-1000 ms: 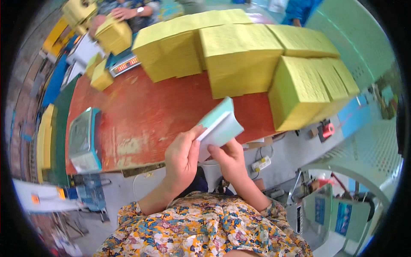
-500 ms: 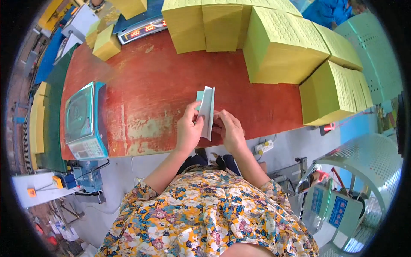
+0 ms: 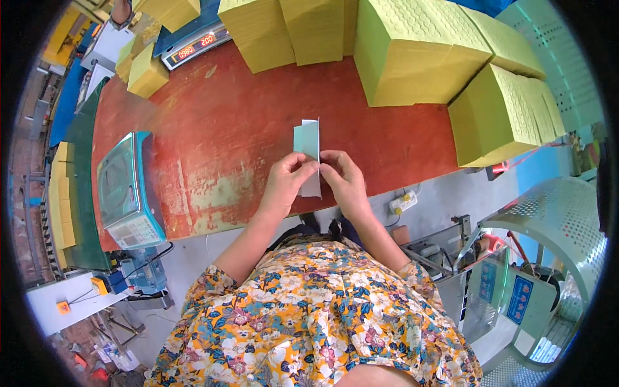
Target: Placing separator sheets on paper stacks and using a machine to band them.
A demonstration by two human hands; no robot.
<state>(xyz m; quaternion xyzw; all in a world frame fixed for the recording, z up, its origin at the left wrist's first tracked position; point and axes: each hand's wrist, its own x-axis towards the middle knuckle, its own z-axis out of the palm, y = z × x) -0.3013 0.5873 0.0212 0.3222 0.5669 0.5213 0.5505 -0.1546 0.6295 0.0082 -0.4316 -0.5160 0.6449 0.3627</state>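
A folded piece of pale blue-white paper (image 3: 310, 137) stands between my two hands, above the near part of the red tabletop (image 3: 213, 129). My left hand (image 3: 285, 181) grips it from the left, thumb and fingers pinched on its lower half. From the other side my right hand (image 3: 345, 182) pinches its right edge, with the thumb close to the left thumb. A narrower strip of the paper shows along its left side. Some of my fingertips are hidden behind it.
Tall stacks of yellow paper (image 3: 412, 74) line the back and right of the table. A teal scale (image 3: 126, 193) stands at the left edge; another scale with a lit red display (image 3: 196, 48) is at the back left, beside yellow blocks (image 3: 148, 74). A perforated metal drum (image 3: 554, 219) stands right.
The paper has turned so its broad left face shows more. My right hand has come in to its edge, with the thumbs now close together. The view has shifted slightly.
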